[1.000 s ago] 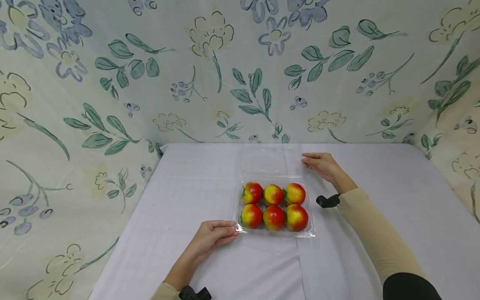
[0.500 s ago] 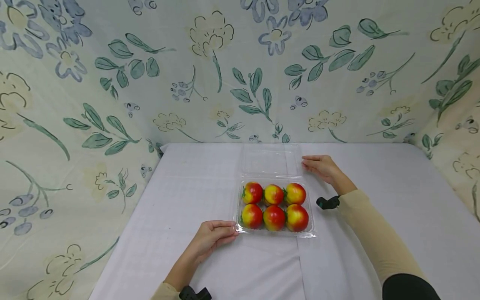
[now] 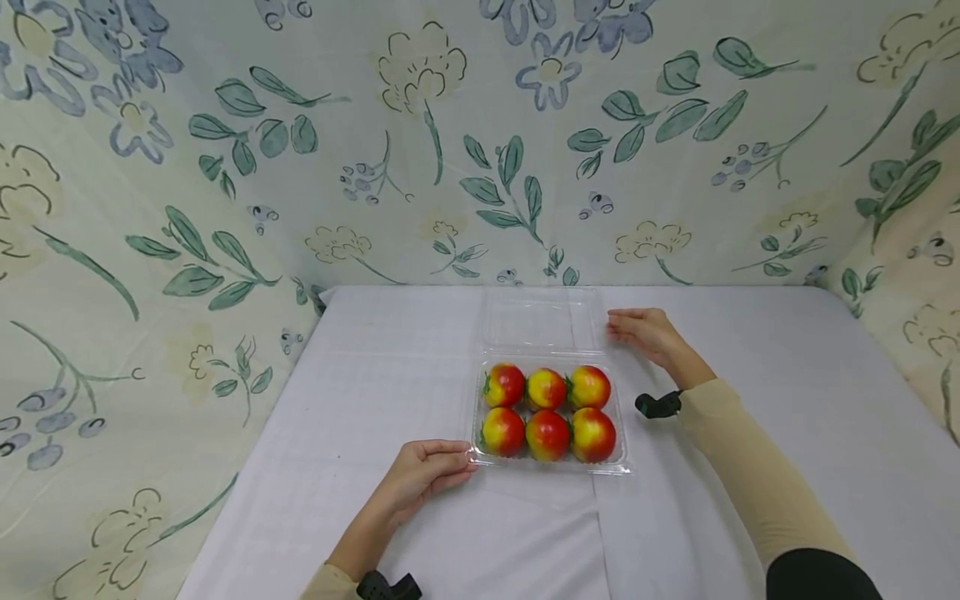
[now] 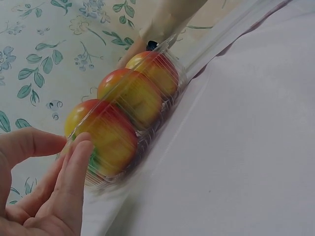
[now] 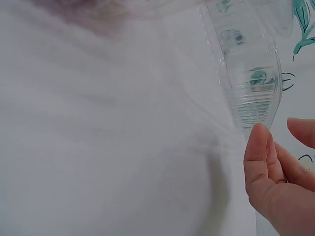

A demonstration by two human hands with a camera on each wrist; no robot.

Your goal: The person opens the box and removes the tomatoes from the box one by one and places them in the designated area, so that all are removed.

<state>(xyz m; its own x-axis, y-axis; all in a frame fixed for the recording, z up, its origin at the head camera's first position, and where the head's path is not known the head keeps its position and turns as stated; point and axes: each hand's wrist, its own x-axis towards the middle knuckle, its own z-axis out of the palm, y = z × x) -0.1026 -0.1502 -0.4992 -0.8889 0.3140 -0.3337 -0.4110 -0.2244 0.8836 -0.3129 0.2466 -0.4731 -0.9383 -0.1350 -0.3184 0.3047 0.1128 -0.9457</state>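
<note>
A clear plastic container holds several red-and-yellow fruits in two rows, with its transparent lid folded back behind it. At the near left corner my left hand pinches the rim between thumb and fingers; in the left wrist view this hand is beside the nearest fruit. My right hand is at the right side of the lid. In the right wrist view, its fingers are extended at the lid's end and the thumb stands apart; whether they touch the lid I cannot tell.
White cloth covers the table, with creases in front of the container. Floral fabric hangs behind the table and along its left and right sides.
My right hand has shifted slightly down and to the right, a little away from the lid's edge. The lid's outline shows more clearly behind the container. My left hand keeps its place.
</note>
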